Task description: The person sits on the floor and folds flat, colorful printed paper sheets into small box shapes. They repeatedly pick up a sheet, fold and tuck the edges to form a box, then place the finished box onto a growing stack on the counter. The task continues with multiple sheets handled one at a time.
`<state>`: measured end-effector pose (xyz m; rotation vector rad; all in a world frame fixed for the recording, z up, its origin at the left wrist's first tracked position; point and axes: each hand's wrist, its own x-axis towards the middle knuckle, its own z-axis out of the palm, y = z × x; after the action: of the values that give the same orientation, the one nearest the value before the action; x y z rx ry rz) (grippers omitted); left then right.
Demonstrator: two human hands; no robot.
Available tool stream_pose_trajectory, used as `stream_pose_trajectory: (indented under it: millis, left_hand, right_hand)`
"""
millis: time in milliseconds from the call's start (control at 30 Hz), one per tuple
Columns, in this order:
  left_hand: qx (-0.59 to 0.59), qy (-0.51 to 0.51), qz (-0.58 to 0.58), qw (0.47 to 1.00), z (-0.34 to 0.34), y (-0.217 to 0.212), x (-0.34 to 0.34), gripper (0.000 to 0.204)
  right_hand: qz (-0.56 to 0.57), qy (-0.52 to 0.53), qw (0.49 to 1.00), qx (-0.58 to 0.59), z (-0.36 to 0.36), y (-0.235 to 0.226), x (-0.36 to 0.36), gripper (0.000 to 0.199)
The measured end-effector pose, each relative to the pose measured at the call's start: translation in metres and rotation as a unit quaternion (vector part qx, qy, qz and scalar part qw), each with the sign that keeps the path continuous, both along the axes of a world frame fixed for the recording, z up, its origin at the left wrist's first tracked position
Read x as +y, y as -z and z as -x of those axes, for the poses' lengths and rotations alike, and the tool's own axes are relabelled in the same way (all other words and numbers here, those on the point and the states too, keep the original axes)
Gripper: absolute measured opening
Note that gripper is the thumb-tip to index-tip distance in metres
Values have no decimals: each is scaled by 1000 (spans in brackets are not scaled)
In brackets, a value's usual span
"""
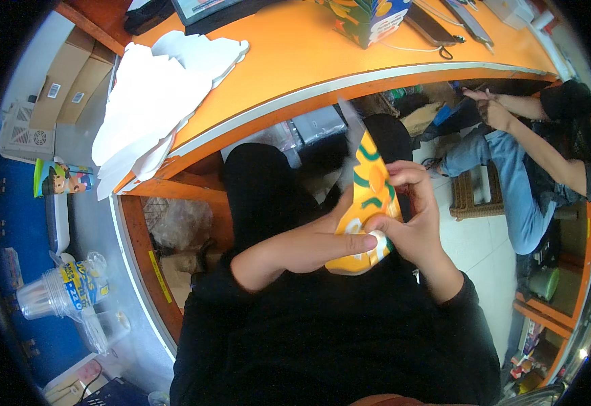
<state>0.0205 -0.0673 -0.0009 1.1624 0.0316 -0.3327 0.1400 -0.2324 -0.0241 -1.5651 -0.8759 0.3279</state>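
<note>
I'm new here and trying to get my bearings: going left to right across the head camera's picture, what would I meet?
Stack of clear plastic cups → pile of white cut-out sheets → left hand → orange and green printed carton piece → right hand → woven stool → seated person in jeans.

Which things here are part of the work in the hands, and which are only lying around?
In hand:
- left hand
- right hand
- orange printed carton piece, gripped by both hands

Lying about:
- stack of white flat card blanks on the orange table
- finished colourful box
- plastic cups in a bag
- another person seated at right
</note>
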Motion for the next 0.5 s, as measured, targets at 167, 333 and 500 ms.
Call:
stream_pose_trajectory:
  millis: [167, 333, 500]
  left_hand:
    - [-24, -19, 12, 999, -4, 3, 19, 69]
    - [-30, 106, -90, 990, 1, -3, 26, 58]
    - [39, 185, -84, 978, 0, 2, 36, 52]
  right_hand:
    - [81, 4, 973, -217, -17, -18, -3, 80]
    - [158, -52, 955, -245, -14, -14, -1, 81]
    - [166, -146, 958, -184, -8, -15, -2, 51]
